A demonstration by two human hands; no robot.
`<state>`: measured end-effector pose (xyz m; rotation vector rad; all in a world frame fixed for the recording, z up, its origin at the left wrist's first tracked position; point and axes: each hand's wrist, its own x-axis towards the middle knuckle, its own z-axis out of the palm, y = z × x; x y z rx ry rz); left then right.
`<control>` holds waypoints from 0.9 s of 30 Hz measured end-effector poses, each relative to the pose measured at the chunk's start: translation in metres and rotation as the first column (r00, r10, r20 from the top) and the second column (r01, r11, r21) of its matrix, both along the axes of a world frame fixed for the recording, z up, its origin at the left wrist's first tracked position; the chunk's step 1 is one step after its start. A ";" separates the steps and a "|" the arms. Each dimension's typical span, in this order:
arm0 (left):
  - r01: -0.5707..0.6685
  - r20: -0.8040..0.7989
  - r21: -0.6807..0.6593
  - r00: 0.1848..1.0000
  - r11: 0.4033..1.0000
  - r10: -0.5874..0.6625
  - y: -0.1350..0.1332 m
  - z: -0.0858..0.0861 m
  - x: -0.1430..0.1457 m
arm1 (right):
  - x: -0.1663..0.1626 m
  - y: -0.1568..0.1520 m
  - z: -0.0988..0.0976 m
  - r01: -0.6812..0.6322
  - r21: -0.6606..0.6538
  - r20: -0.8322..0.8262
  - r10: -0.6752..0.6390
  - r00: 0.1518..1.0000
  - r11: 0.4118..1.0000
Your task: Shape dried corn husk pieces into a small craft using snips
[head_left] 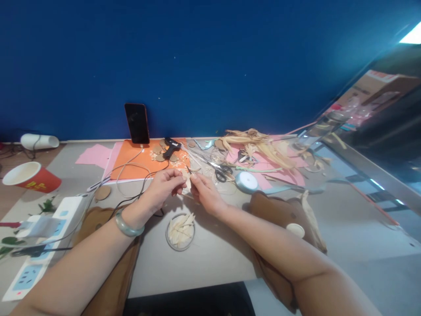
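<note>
Facing each other, the curled hands (167,186) (208,192) nearly touch.

We see smooth grey tabletop (213,267). Directly on it we find small round clear dish (180,249) near middle, white plastic power strip with blue sockets (71,205) at left, flat round tan disc (102,193), irregular pink paper piece (94,156) farther back.
</note>
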<state>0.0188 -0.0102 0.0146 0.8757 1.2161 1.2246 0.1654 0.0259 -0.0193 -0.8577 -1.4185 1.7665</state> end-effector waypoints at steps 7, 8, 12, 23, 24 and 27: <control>-0.197 -0.041 0.140 0.978 0.970 0.204 0.001 0.001 -0.004 | -0.001 0.000 0.004 0.009 -0.030 0.043 -0.007 0.999 1.000; -0.216 -0.059 0.163 0.972 0.963 0.228 0.000 0.003 -0.003 | -0.001 -0.001 0.003 0.006 -0.012 0.048 -0.006 0.999 1.000; -0.248 -0.117 0.219 0.954 0.944 0.278 -0.002 0.008 -0.002 | -0.001 -0.004 0.000 0.013 0.093 0.073 -0.020 0.997 0.996; -0.225 -0.209 0.222 0.939 0.949 0.272 -0.003 0.004 -0.001 | -0.001 -0.007 -0.001 -0.008 0.169 0.096 -0.008 0.995 0.986; -0.225 -0.220 0.216 0.937 0.950 0.272 -0.003 0.004 -0.001 | -0.001 -0.007 -0.002 -0.010 0.174 0.101 -0.007 0.995 0.985; -0.222 -0.236 0.204 0.934 0.953 0.268 -0.004 0.004 0.000 | 0.000 -0.006 -0.004 -0.013 0.177 0.116 -0.007 0.993 0.984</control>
